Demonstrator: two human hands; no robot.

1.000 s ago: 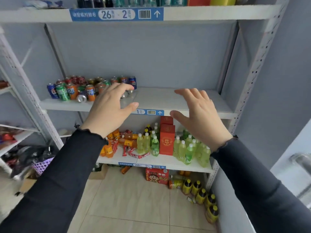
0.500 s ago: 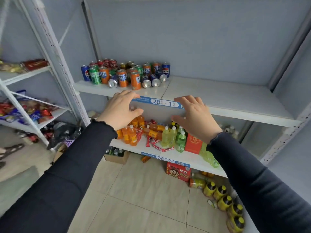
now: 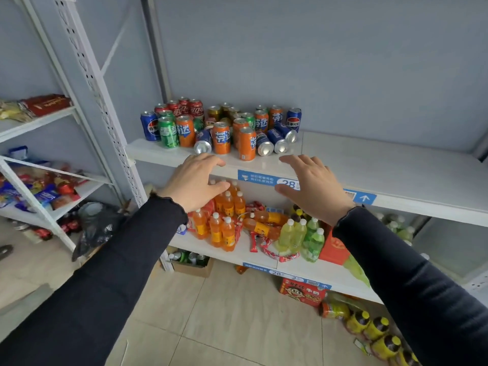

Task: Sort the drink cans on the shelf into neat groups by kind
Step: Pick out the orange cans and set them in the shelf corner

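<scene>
A mixed cluster of drink cans stands at the left end of the white shelf (image 3: 383,165). It holds orange cans (image 3: 247,143), a green can (image 3: 168,132), red cans (image 3: 196,109), gold cans (image 3: 214,113) and upright blue cans (image 3: 149,126). Several blue cans (image 3: 264,143) lie on their sides at the front. My left hand (image 3: 194,182) hovers just before the shelf edge, fingers relaxed, holding nothing. My right hand (image 3: 315,188) hangs beside it, also open and empty. Neither hand touches a can.
The right part of the can shelf is bare. Below it, a shelf holds orange bottles (image 3: 224,223), green bottles (image 3: 306,239) and a red box (image 3: 334,247). Yellow-capped bottles (image 3: 375,328) and a red carton (image 3: 301,291) sit on the tiled floor. A second rack (image 3: 79,83) with snacks stands left.
The view has swung left and closer, bringing the can cluster to the middle. Both hands have come nearer the shelf edge below the cans, still empty.
</scene>
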